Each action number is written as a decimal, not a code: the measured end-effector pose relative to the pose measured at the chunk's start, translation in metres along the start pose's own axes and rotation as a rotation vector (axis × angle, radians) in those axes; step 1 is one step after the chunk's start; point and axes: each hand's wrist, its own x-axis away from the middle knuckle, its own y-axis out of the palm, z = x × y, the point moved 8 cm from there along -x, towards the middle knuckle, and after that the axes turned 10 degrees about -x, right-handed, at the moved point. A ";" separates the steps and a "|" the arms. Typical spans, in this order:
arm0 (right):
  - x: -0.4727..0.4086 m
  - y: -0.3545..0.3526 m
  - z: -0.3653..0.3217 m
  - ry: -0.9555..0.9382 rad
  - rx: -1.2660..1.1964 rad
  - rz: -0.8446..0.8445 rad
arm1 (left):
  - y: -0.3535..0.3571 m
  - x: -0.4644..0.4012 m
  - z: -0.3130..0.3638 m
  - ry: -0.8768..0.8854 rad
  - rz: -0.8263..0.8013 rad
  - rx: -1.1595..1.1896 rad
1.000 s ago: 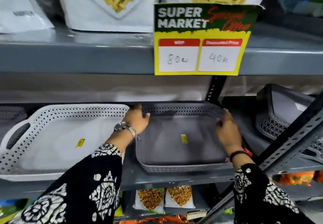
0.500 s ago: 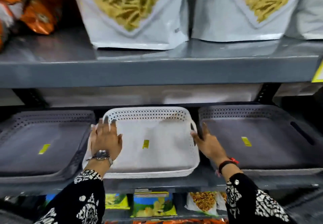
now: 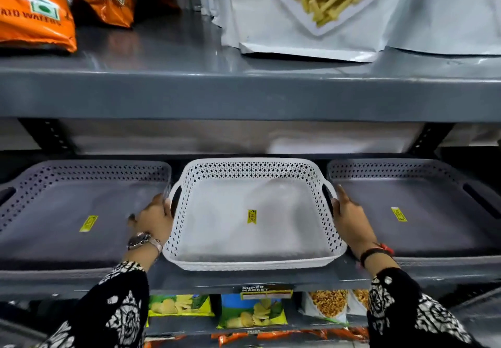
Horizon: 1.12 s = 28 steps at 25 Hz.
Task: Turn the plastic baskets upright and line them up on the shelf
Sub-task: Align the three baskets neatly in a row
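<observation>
Head view: I have my left hand (image 3: 153, 218) and right hand (image 3: 349, 218) grasping the white perforated plastic basket (image 3: 252, 228) by its side handles, upright on the grey metal shelf (image 3: 217, 280). Sideways drift would probably strike the grey basket just outside either set of fingers.

A grey metal shelf (image 3: 244, 280) carries three shallow plastic baskets, all upright and side by side in a row. In the middle sits a white perforated plastic basket (image 3: 252, 262) with loop handles at its two ends and a yellow sticker on its floor. Just beside it on the left lies a grey perforated plastic basket (image 3: 54, 239), and on the right a second grey perforated plastic basket (image 3: 433, 233), each with a yellow sticker inside. A grey metal upper shelf (image 3: 244, 95) above bears orange snack bags (image 3: 35, 8) at the left and white pouches of yellow sticks (image 3: 339, 11) at the right.
</observation>
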 end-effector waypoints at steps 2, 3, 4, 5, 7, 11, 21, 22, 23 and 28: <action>0.002 0.002 -0.003 -0.001 0.023 0.019 | -0.005 0.008 0.008 0.039 0.010 -0.052; 0.003 0.003 -0.003 0.006 0.031 0.026 | -0.004 0.011 0.008 0.044 0.000 -0.066; 0.003 0.003 -0.003 0.009 0.039 0.026 | -0.005 0.012 0.008 0.047 -0.012 -0.065; 0.003 0.002 -0.002 0.017 0.053 0.016 | -0.006 0.012 0.007 0.046 -0.020 -0.068; 0.003 -0.001 -0.003 0.026 0.112 -0.001 | -0.008 0.011 0.009 0.072 -0.005 -0.090; 0.007 -0.004 -0.008 -0.015 0.212 0.012 | 0.003 0.010 0.013 0.115 -0.046 -0.141; -0.014 0.004 -0.011 -0.082 0.167 0.019 | 0.016 -0.009 0.022 0.131 -0.017 -0.077; -0.019 0.004 -0.011 -0.073 0.173 0.018 | 0.016 -0.013 0.025 0.133 -0.016 -0.082; -0.023 0.005 -0.011 -0.063 0.179 0.017 | 0.017 -0.019 0.027 0.137 -0.014 -0.087; -0.043 0.013 -0.012 -0.031 0.205 0.012 | 0.021 -0.039 0.035 0.169 -0.009 -0.120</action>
